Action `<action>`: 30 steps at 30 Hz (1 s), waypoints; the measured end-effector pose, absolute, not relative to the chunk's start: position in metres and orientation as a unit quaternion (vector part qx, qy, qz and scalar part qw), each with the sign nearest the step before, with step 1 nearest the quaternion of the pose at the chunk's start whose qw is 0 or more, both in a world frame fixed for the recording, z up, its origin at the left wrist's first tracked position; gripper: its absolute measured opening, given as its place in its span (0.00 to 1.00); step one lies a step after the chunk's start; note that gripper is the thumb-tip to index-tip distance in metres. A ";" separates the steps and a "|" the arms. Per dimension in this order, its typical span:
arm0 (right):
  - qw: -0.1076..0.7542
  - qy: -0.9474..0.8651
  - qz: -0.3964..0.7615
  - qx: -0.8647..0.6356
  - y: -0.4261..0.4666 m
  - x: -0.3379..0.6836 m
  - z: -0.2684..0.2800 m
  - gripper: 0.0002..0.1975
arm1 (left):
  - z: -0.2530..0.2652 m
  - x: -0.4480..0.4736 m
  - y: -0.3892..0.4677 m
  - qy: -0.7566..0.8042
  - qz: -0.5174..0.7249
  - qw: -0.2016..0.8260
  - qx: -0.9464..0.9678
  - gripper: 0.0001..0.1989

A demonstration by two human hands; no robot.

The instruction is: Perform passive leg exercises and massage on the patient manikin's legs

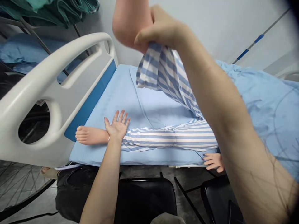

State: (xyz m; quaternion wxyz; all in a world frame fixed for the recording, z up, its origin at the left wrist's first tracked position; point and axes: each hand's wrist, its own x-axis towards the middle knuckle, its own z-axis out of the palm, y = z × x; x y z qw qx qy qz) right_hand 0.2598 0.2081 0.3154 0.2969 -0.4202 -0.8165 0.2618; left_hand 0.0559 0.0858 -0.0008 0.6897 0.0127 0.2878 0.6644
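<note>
A care manikin in blue-and-white striped trousers (pixel 149 139) lies on the bed. My right hand (pixel 161 28) is wrapped around the ankle of its far leg, holding that leg raised and bent above the mattress. The raised foot (pixel 130 25) runs out of the top of the view. My left hand (pixel 117 127) lies palm up with fingers spread, its back over the lower shin of the near leg, at the trouser hem. The near bare foot (pixel 91 135) points toward the footboard. By the bed's near edge shows the manikin's hand (pixel 214 161).
A white footboard (pixel 88 84) closes the bed's left end. Blue bedding (pixel 268 105) lies at right. Black chairs (pixel 147 196) stand along the near side, a wheelchair wheel (pixel 21 186) at lower left. Green cloth (pixel 58 11) hangs at upper left; a pole (pixel 259 37) leans by the wall.
</note>
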 end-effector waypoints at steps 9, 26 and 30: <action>0.058 -0.880 0.242 -0.404 0.211 0.165 0.153 0.30 | -0.009 0.053 0.087 0.260 0.661 0.704 -0.006 0.30; -0.139 -0.867 0.096 -0.468 0.188 0.127 0.014 0.29 | -0.019 0.057 0.100 0.311 0.637 0.684 -0.173 0.30; -0.111 -0.868 0.091 -0.475 0.197 0.131 0.037 0.30 | -0.017 0.055 0.094 0.277 0.651 0.691 -0.149 0.33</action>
